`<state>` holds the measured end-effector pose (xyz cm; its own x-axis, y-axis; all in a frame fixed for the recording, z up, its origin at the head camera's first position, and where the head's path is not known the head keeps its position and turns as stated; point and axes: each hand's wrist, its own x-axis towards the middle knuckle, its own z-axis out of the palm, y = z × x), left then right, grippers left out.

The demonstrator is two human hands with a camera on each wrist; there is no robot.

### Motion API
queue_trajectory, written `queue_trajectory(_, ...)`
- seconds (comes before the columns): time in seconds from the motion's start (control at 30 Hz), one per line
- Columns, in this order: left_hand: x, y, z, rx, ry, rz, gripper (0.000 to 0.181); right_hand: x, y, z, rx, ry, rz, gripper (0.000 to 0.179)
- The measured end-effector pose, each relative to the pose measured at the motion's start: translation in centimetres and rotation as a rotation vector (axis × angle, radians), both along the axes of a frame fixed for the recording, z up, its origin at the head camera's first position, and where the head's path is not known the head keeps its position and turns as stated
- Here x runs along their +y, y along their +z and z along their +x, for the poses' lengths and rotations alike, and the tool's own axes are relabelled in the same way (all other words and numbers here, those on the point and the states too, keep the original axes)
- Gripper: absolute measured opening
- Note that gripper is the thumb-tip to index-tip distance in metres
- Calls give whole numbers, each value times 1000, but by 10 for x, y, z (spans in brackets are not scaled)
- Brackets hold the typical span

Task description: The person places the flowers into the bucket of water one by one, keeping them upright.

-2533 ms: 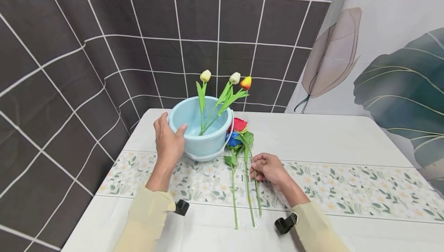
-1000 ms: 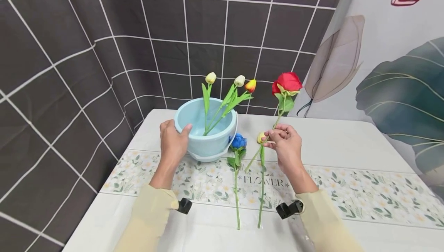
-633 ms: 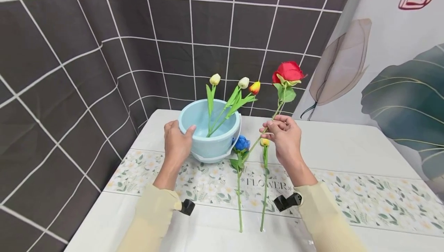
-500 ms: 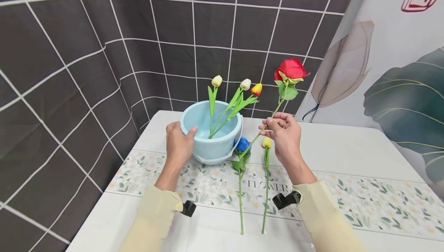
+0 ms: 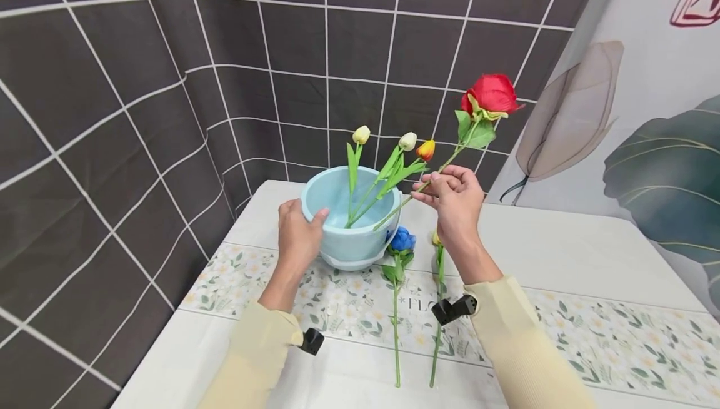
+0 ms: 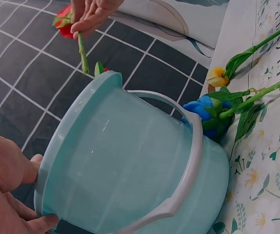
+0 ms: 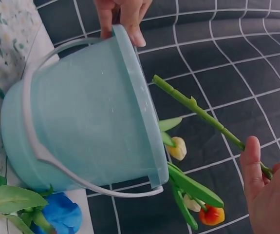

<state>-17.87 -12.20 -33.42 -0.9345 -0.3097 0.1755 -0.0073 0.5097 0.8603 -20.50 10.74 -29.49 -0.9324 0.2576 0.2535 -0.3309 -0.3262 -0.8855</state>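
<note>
A light blue bucket (image 5: 350, 243) stands on the table, and my left hand (image 5: 299, 234) grips its left rim, thumb over the inside. Three tulips lean inside it: two whitish ones (image 5: 362, 135) and an orange-yellow tulip (image 5: 425, 150). My right hand (image 5: 454, 202) pinches the stem of a red rose (image 5: 490, 97), held tilted with its bloom up to the right. In the right wrist view the cut end of the rose stem (image 7: 193, 105) hangs just outside the bucket's mouth, apart from the rim.
A blue flower (image 5: 402, 240) lies on the table right of the bucket, touching or close to it. Beside it lies a yellow tulip (image 5: 440, 259), partly hidden by my right arm. A dark tiled backdrop (image 5: 360, 40) rises behind the white table (image 5: 562, 227).
My right hand has picked the red rose up off the table, raised it and brought its stem end over to the bucket's rim. The left hand keeps hold of the bucket.
</note>
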Motion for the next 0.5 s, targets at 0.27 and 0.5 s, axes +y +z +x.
queue_trajectory(0.27, 0, 0, -1, -1, 0, 9, 59, -10, -2, -8, 17, -5, 43, 18)
queue_trajectory(0.5, -1, -2, -2, -12, 7, 2, 62, -26, -8, -14, -35, 23, 144, 15)
